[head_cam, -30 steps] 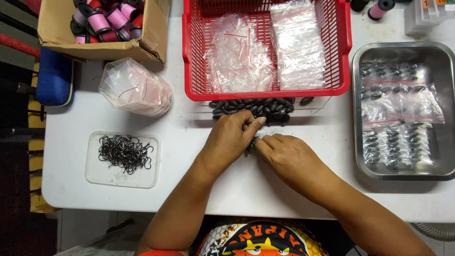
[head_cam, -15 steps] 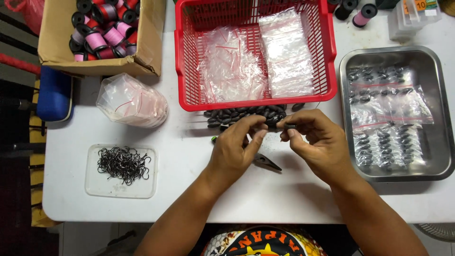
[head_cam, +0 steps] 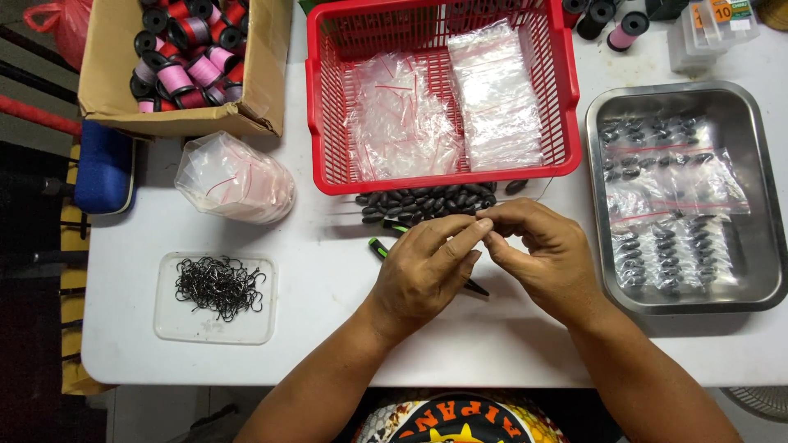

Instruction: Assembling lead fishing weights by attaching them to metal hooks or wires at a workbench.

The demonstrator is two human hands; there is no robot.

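Pinched fingertip to fingertip, our left hand [head_cam: 427, 271] and right hand [head_cam: 542, 258] meet over the white surface [head_cam: 328, 328]; whatever tiny piece the grip holds is hidden. Just beyond lies the pile of dark sinkers [head_cam: 427, 201]. A slip could drop it among them, beside the green-handled tool [head_cam: 386, 246].

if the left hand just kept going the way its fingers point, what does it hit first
The left hand points up and to the right, its fingertips already meeting the right hand. Past that, probably the pile of dark oval weights, then the red basket; heights are unclear.
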